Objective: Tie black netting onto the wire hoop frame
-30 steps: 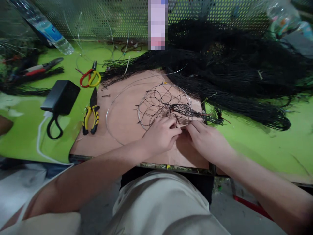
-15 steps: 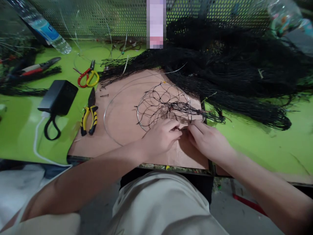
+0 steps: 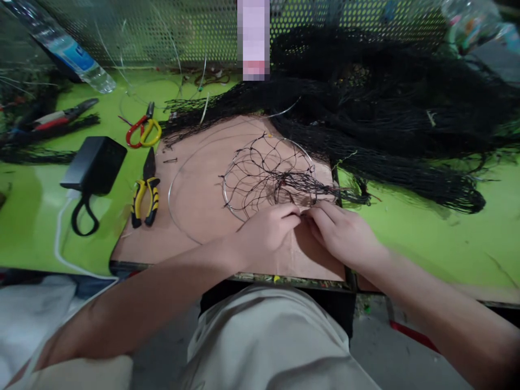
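Note:
A small black net (image 3: 260,162) is strung on a round wire hoop (image 3: 225,190) over the brown board (image 3: 227,254). At the hoop's near edge my left hand (image 3: 270,225) is closed, its thumb and forefinger pinching the net cord. Close beside it on the right, my right hand (image 3: 343,230) is closed in a pinch on the same edge. The fingertips nearly meet, and the wire between them is mostly hidden. Gathered net strands trail to the right beyond my right hand. A longer loose wire (image 3: 169,195) curves across the board to the left.
Yellow-and-black pliers (image 3: 145,197), red-and-yellow cutters (image 3: 144,131) and a black power bank (image 3: 95,165) with a white cable lie left. A plastic bottle (image 3: 77,57) lies behind them. A big heap of black netting (image 3: 390,114) covers the back right.
The view has shifted slightly, moving the tools a little left in the picture. Both hands keep their pinch at the hoop's near edge, with hardly any movement.

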{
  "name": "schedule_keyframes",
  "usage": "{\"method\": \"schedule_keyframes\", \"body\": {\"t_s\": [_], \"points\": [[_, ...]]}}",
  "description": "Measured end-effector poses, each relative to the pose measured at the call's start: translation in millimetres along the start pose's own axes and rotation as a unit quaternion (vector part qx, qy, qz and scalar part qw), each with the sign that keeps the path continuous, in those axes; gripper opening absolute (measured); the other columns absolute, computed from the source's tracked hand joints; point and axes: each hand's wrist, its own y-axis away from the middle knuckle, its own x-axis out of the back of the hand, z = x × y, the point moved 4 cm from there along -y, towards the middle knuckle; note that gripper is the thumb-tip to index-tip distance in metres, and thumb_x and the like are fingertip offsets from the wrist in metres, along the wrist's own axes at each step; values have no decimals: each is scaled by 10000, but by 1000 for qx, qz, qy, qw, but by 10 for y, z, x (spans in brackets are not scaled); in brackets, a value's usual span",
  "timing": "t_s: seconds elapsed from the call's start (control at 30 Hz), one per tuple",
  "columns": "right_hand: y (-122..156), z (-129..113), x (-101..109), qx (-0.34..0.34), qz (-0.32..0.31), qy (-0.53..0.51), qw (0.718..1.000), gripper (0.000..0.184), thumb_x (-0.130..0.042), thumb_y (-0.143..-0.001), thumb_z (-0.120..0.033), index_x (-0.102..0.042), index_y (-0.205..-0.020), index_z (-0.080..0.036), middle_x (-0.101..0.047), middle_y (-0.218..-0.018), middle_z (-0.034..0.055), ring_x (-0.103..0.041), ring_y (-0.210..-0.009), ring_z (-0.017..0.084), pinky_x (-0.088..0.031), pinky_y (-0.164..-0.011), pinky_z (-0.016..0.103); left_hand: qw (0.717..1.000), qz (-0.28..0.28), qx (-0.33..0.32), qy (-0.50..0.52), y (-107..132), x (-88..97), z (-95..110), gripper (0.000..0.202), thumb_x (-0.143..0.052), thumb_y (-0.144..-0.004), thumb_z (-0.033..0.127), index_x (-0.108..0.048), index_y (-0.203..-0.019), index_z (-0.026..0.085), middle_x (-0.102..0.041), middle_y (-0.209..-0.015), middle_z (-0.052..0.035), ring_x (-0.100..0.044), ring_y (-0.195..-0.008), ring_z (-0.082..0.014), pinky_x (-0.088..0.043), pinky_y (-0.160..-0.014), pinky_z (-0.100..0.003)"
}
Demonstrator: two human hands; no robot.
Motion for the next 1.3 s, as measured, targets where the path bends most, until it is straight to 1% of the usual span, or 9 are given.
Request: {"method": "schedule_keyframes", "body": {"t_s": [0.13,0.3,0.43,0.57,0.63,0.83,1.0,1.13,1.3], "points": [[13,13,-20,-8,-22,-7,1000,213,-437,-980,-144,-630,-888,-150,-612,-835,84,-542,-730,190,-395,-641,304,999,7,9,43,-24,31,-59,253,-458,-971,122,-700,-1037,156,-661,-1058,-77,-625,-969,-174,-525,-858,-302],[26,9,-10,-10,-17,-9,1000,244,-423,-992,-157,-638,-877,-149,-632,-836,87,-556,-714,186,-416,-636,309,998,20,3,56,-18,25,-55,242,-473,-978,137,-704,-1048,145,-665,-1104,-96,-620,-1040,-181,-511,-936,-310],[10,6,-2,-25,-20,-9,999,245,-425,-985,-160,-638,-863,-149,-641,-830,90,-559,-714,190,-421,-639,317,998,15,2,57,-23,5,-49,255,-461,-973,123,-702,-1054,148,-659,-1105,-98,-622,-1038,-181,-525,-928,-321],[4,12,-8,-33,-16,-10,999,230,-442,-977,-168,-631,-848,-148,-623,-803,83,-544,-695,186,-400,-625,310,998,39,11,52,-33,20,-45,243,-468,-979,140,-691,-1075,148,-650,-1104,-94,-629,-1023,-178,-534,-913,-318],[7,18,-14,-34,-8,-6,999,229,-446,-976,-170,-626,-837,-149,-612,-793,76,-533,-675,178,-384,-614,306,998,43,8,43,-38,27,-33,229,-476,-971,136,-697,-1029,140,-645,-1078,-90,-627,-1002,-173,-533,-903,-304],[2,31,-21,-41,-11,-8,999,231,-443,-977,-178,-619,-831,-150,-590,-782,69,-523,-673,175,-363,-604,301,1000,1,19,0,-64,16,-5,234,-478,-941,128,-708,-902,115,-632,-1040,-104,-623,-946,-186,-537,-876,-310],[3,26,-14,-37,-1,-19,999,207,-456,-968,-163,-628,-854,-145,-601,-800,74,-536,-699,180,-368,-621,298,998,34,21,50,-53,23,-35,215,-491,-961,143,-699,-1016,154,-637,-1103,-86,-618,-1014,-179,-529,-923,-324],[8,25,-16,-34,7,-18,999,224,-456,-972,-162,-628,-829,-146,-590,-777,67,-528,-685,174,-360,-616,298,999,25,6,39,-56,15,-29,224,-483,-965,140,-702,-914,139,-620,-1031,-82,-605,-955,-165,-516,-877,-294],[18,25,-14,-23,12,-13,1000,238,-443,-987,-168,-628,-838,-146,-612,-796,72,-536,-710,180,-386,-645,298,1000,12,20,14,-79,12,-23,249,-463,-954,127,-693,-860,135,-601,-1030,-90,-597,-965,-181,-510,-869,-305]]}}
